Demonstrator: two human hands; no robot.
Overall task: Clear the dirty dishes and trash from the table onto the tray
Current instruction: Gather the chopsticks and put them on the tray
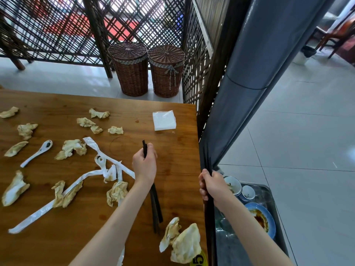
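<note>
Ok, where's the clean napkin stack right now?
In the head view, the napkin stack lies at the table's far right corner, beyond the left hand, near the lattice screen.

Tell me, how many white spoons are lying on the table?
2. One spoon lies at the left between crumpled napkins; another spoon lies among the white wrapper strips near the middle. More may be hidden under napkins.

left hand [144, 166] clenched, right hand [212, 186] clenched
</note>
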